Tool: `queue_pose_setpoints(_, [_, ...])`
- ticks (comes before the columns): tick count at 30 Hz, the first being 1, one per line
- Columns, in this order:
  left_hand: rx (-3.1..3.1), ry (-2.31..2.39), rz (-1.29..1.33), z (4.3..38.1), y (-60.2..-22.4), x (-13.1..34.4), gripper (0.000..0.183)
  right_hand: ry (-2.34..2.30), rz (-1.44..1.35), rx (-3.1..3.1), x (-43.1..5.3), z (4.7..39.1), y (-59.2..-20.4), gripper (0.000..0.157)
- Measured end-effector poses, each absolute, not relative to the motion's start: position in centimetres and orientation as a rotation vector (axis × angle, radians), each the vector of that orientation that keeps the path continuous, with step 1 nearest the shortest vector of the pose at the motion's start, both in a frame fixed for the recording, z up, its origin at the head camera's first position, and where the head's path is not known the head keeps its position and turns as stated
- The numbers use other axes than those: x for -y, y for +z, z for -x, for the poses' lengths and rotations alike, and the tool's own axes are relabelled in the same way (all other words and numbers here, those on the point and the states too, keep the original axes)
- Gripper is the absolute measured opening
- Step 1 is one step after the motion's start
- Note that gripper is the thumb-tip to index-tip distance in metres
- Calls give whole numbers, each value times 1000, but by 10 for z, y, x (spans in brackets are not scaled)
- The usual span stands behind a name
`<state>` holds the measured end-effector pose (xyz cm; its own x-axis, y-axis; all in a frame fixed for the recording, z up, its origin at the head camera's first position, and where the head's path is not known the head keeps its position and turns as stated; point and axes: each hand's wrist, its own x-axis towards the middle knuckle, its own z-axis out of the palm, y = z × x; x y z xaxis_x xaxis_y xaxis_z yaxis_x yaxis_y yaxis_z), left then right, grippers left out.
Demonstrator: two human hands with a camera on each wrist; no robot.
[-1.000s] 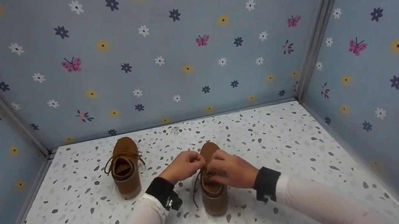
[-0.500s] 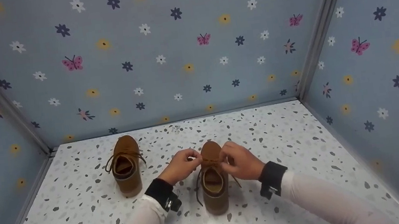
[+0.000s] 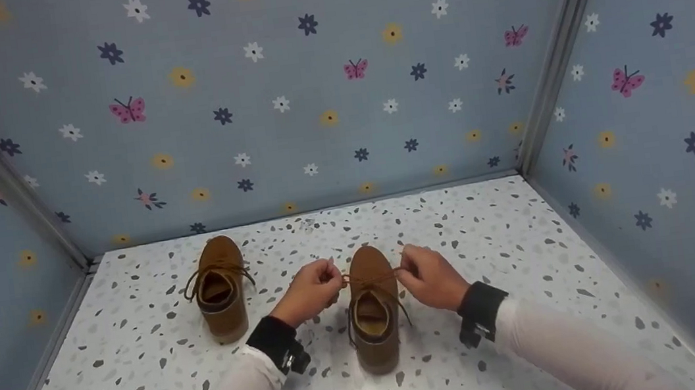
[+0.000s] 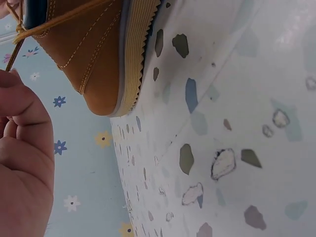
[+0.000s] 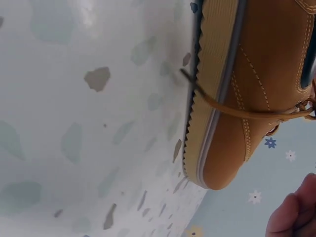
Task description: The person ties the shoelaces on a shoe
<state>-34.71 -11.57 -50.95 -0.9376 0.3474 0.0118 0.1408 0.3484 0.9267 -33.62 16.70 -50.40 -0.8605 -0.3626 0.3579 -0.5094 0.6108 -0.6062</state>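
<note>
A tan lace-up shoe stands upright on the floor between both hands, toe toward the far wall. Its brown shoelace crosses the front in a bow and is drawn out to both sides. On the left side, my left hand pinches one loop of the shoelace. My right hand pinches the other part on the right. The left wrist view shows the shoelace running taut from a knot beside the curled fingers. In the right wrist view a loose shoelace end hangs over the sole; the right fingertips are mostly cut off.
A matching tan shoe with its lace tied in a bow stands to the left. Flowered blue panels enclose the speckled white floor at the back and both sides. Black bands with small cameras sit on both wrists.
My right hand has moved off the shoe's opening to the right, drawing the lace outward. My left hand has shifted slightly left. The bow now looks tighter.
</note>
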Motion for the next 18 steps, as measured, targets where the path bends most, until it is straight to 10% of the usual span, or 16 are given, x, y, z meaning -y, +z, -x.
queue_pose_setpoints(12, [-2430, 1633, -398, 344, -517, 121, 5, 1111, -574, 2835, -175, 336, -518, 21])
queue_pose_setpoints(18, [-2449, 1499, -485, 345, -508, 118, 37, 967, -681, 2839, -172, 337, -512, 15])
